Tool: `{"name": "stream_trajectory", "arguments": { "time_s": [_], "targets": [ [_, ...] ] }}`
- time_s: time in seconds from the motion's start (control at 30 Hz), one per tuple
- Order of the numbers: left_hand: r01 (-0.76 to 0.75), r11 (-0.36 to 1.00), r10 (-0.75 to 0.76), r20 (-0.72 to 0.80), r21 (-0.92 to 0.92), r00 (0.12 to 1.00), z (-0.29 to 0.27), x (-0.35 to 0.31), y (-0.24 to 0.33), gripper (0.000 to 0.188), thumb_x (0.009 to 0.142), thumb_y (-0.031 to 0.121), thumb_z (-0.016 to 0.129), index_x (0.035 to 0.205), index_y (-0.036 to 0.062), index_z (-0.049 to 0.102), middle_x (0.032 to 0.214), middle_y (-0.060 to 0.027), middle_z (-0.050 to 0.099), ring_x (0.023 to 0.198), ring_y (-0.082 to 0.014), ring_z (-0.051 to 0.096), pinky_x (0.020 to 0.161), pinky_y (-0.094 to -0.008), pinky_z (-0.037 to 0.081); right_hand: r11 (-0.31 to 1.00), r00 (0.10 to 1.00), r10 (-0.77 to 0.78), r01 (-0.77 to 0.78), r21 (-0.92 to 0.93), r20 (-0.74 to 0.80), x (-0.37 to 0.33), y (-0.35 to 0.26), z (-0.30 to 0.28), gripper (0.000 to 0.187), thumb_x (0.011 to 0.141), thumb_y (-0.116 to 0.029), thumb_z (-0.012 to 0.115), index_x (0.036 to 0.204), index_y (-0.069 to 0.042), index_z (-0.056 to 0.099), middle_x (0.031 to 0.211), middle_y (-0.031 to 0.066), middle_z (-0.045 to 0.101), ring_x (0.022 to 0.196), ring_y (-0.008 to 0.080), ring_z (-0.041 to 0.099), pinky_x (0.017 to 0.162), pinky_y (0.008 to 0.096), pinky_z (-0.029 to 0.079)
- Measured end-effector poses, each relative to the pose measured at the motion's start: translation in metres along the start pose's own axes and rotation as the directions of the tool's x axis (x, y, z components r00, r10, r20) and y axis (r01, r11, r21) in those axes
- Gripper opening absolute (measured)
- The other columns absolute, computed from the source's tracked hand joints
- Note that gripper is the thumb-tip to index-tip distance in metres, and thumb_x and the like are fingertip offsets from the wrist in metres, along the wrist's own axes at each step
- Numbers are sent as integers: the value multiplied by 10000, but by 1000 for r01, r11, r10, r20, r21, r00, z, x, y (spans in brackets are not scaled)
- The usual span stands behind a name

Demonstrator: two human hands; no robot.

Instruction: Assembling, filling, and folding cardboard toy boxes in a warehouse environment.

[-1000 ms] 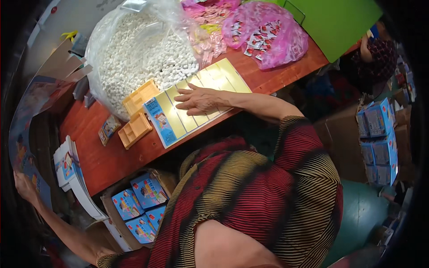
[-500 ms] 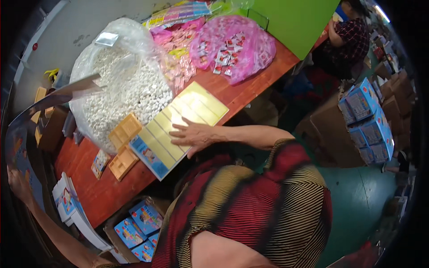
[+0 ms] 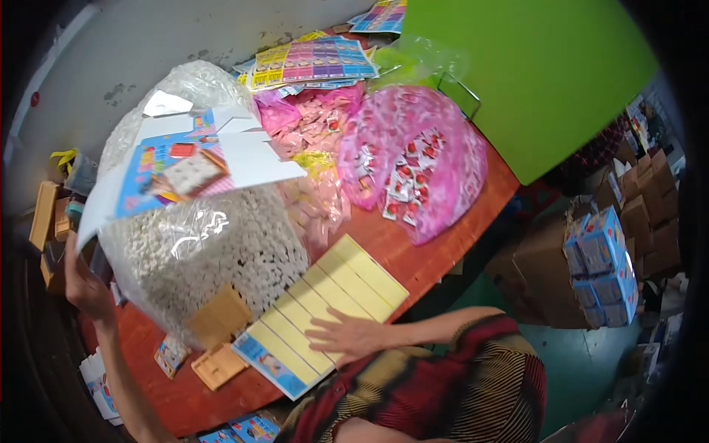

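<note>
At the left, my raised left hand (image 3: 88, 286) grips the edge of an unfolded box blank (image 3: 258, 159), white with a blue printed panel. The blank hangs over the big clear bag (image 3: 221, 229) of small white pieces and hides part of it. My right hand (image 3: 346, 332) lies flat with spread fingers on a yellow card sheet (image 3: 354, 269) that has dividing lines and a blue printed end. Beside the sheet's printed end are two small orange-brown trays, one (image 3: 219, 316) against the bag and another (image 3: 219, 366) nearer me.
Pink bags (image 3: 443, 140) of small packets and a stack of printed sheets (image 3: 314, 63) lie at the back of the red table (image 3: 473, 214). A green panel (image 3: 532, 81) stands beyond. On the right, blue boxes (image 3: 602, 258) sit by a brown carton (image 3: 532, 273).
My left hand has brought the box blank up from the far left and over the bag, its printed face now showing. The right hand stays on the yellow sheet; the view has shifted.
</note>
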State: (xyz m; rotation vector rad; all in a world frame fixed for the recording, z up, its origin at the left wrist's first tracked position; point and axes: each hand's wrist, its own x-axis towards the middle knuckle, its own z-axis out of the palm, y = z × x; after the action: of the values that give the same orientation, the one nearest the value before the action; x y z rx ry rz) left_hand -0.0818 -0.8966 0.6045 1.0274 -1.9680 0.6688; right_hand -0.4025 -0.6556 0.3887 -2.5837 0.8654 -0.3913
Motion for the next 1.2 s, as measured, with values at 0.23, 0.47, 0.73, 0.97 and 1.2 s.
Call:
{"name": "stream_trajectory", "arguments": {
  "time_s": [0.23,0.47,0.73,0.97,1.2],
  "targets": [
    [-34,992,76,371,-119,925,45,-40,22,284,775,-54,406,1035,-36,520,1017,-190,548,970,-318,523,839,-370,408,995,997,62,-65,77,39,-2,-5,-1,607,748,-460,432,1242,-128,315,1343,76,237,1229,259,226,953,476,174],
    [-163,982,186,547,-91,816,48,-67,42,376,704,-76,438,1068,-10,507,1068,-193,519,1004,-357,491,849,-405,406,993,964,26,-56,-108,-263,-7,-12,20,409,776,-271,441,1169,-164,405,1270,49,371,1153,222,369,937,433,241],
    [-291,955,269,589,-60,762,78,-78,72,387,742,-12,464,1120,66,488,1117,-155,495,1010,-337,483,834,-374,417,992,994,108,-107,64,-15,-5,-9,6,510,699,-378,530,1133,-126,441,1246,91,364,1191,261,291,910,534,227],
    [-250,968,212,504,10,838,64,-74,84,426,678,-1,512,1091,102,498,1059,-129,523,935,-320,514,785,-343,438,994,994,101,-103,46,44,2,-7,-30,594,696,-457,531,1175,-129,410,1263,89,347,1191,284,289,949,495,208],
    [-283,959,249,453,7,856,69,-90,88,413,637,-25,474,1044,43,478,950,-107,477,796,-257,473,620,-325,420,995,995,94,-94,14,23,3,-12,-13,585,709,-455,531,1169,-113,417,1268,97,336,1195,296,276,950,507,205]
  ]
}}
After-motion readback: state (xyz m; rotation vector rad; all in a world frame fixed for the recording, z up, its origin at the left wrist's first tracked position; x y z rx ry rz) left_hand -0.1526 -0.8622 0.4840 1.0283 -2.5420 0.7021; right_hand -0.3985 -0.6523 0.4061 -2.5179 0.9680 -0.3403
